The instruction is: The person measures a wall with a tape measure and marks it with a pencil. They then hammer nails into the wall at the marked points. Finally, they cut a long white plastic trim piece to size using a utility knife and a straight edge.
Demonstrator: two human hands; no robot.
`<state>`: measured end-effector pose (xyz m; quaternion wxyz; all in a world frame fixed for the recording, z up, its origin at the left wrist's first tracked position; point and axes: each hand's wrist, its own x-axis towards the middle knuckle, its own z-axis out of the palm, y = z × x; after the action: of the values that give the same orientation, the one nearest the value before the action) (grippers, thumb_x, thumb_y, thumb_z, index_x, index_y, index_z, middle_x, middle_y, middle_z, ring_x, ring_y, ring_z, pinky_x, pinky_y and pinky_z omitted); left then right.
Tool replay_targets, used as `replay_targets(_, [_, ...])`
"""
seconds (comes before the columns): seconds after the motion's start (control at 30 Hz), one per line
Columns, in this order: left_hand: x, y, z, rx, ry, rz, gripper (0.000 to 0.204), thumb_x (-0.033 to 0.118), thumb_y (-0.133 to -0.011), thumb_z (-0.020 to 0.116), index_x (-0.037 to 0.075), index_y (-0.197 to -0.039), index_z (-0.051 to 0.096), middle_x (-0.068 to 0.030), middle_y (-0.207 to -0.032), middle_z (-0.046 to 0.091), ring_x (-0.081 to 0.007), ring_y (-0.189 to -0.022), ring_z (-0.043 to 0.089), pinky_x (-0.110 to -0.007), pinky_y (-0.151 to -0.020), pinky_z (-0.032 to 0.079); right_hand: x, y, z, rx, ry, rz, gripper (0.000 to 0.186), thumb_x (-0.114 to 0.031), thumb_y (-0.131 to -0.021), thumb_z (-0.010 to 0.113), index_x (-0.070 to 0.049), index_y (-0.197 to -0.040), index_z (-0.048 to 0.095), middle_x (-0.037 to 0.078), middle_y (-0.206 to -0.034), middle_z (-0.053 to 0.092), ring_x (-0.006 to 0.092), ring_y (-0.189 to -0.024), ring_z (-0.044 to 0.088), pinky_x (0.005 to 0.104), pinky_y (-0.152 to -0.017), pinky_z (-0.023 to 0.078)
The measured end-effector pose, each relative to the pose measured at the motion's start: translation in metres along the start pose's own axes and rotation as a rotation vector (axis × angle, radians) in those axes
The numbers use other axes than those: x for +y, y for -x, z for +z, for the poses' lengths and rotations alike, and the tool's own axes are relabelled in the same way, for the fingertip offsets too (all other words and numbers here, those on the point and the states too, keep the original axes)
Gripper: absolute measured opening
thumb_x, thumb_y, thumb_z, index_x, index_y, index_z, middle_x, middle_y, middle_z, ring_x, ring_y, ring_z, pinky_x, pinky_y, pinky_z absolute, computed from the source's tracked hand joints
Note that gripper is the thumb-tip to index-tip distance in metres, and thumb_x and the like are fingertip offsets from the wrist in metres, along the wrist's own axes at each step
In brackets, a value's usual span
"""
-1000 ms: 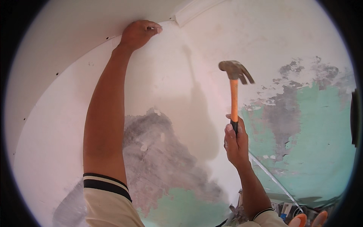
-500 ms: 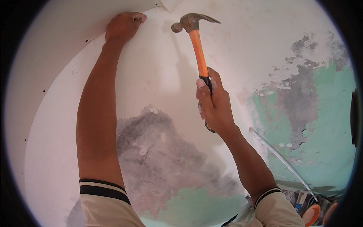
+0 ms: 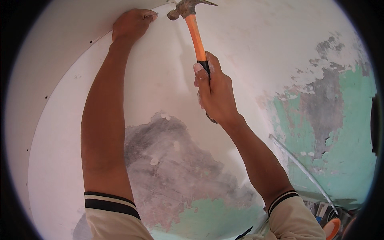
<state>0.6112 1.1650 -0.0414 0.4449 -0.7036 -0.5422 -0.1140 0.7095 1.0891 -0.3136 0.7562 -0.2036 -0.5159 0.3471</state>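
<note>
A claw hammer (image 3: 195, 36) with an orange and black handle is gripped by my right hand (image 3: 218, 90), its dark, worn head raised close to the upper edge. My left hand (image 3: 132, 26) is up at the seam where the white wall (image 3: 156, 80) meets the pale panel (image 3: 60, 52). The left thumb and forefinger are pinched together; a small tip seems to show at their ends, too tiny to name. The hammer's striking face is a short way to the right of those fingertips, not touching them.
Dark screw or nail heads dot the panel along the seam. Grey bare patches (image 3: 168, 156) and peeling green paint (image 3: 352, 108) mark the walls. A pale thin pipe (image 3: 304, 172) slants down at the right towards clutter, with an orange-rimmed round object (image 3: 331, 229) at the lower right.
My right hand and the hammer have moved up and to the left, bringing the head nearer my left hand. The left hand stays almost in place at the seam.
</note>
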Motion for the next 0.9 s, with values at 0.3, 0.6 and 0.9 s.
replay_targets(0.3, [-0.005, -0.001, -0.004, -0.013, 0.005, -0.023, 0.030, 0.044, -0.099, 0.061, 0.030, -0.119, 0.079, 0.0010, -0.121, 0.075, -0.0213, -0.117, 0.066, -0.040, -0.099, 0.052, -0.002, -0.038, 0.021, 0.068, 0.017, -0.086, 0.039, -0.020, -0.110, 0.050, 0.007, -0.136, 0.043, 0.017, -0.068, 0.061, 0.0338, -0.059, 0.064, 0.0452, -0.058, 0.048])
replay_targets(0.6, [-0.003, 0.000, 0.003, -0.004, -0.021, -0.031, 0.028, 0.042, -0.099, 0.061, 0.030, -0.117, 0.080, -0.0019, -0.115, 0.076, -0.0234, -0.112, 0.067, -0.041, -0.098, 0.053, 0.003, -0.054, 0.029, 0.078, 0.095, -0.090, 0.036, -0.017, -0.109, 0.051, 0.006, -0.135, 0.045, 0.017, -0.069, 0.063, 0.0334, -0.060, 0.067, 0.0437, -0.058, 0.050])
replay_targets(0.9, [-0.011, -0.003, -0.004, -0.011, -0.043, -0.006, 0.027, 0.039, -0.099, 0.061, 0.029, -0.115, 0.080, -0.0038, -0.112, 0.076, -0.0241, -0.110, 0.068, -0.041, -0.097, 0.054, -0.007, -0.054, 0.031, 0.108, 0.132, -0.154, 0.035, -0.016, -0.109, 0.052, 0.004, -0.137, 0.045, 0.016, -0.072, 0.063, 0.0317, -0.059, 0.065, 0.0404, -0.059, 0.050])
